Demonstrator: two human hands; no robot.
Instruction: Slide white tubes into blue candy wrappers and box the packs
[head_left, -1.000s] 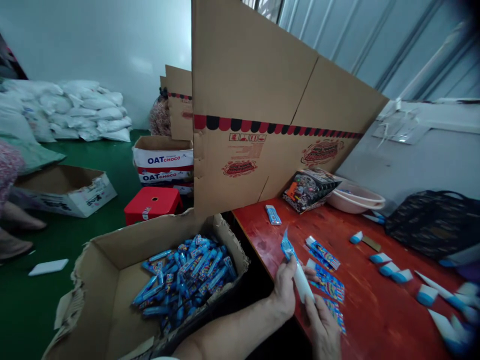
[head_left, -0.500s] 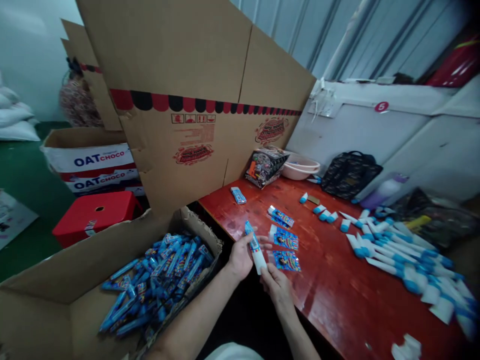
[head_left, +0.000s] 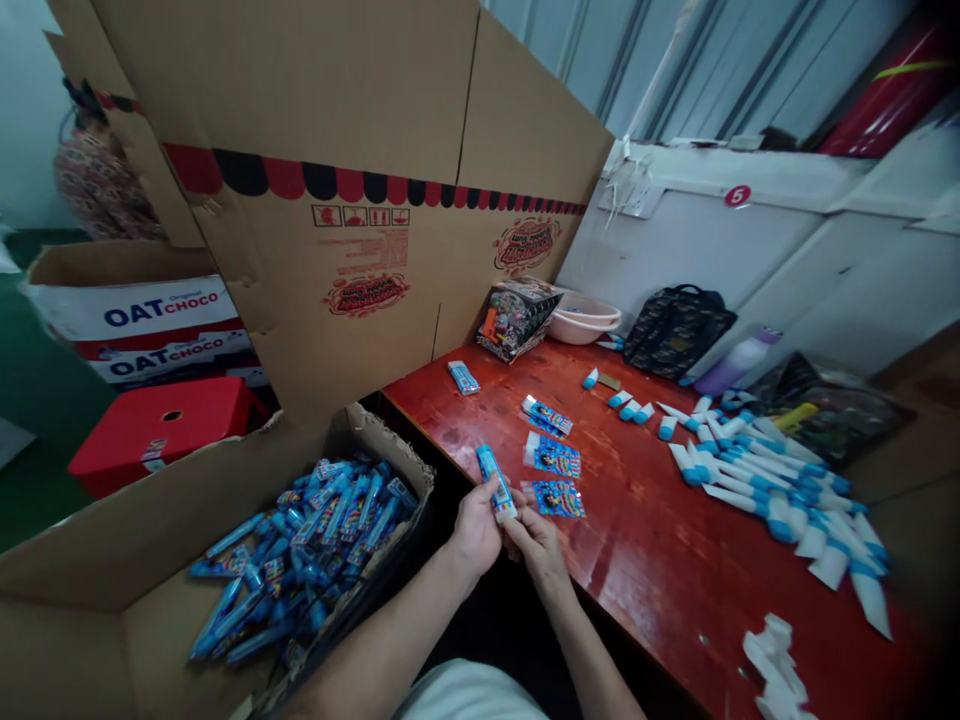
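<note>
My left hand (head_left: 478, 525) is closed around a blue-and-white tube (head_left: 495, 482) with a printed sleeve, its blue end pointing up and away. At the tube's lower end, the fingers of my right hand (head_left: 538, 545) pinch it. Just beyond my hands, printed blue sleeves (head_left: 556, 498) lie flat in small stacks on the red table (head_left: 600, 490). One blue packet (head_left: 463, 377) rests near the table's left edge. On the right is a heap of white tubes with blue ends (head_left: 780, 490).
An open cardboard box (head_left: 82, 570) of wrapped blue tubes (head_left: 322, 540) stands left of the table. Behind it are a red stool (head_left: 165, 425) and OAT CHOCO cartons (head_left: 161, 310). A tall cardboard panel (head_left: 375, 100), pink basin (head_left: 585, 318), dark bag (head_left: 679, 325) and purple bottle (head_left: 739, 360) line the back.
The printed sleeve now covers most of the tube's white lower part, which was bare before. My right hand has moved closer to my left. The view has shifted slightly right.
</note>
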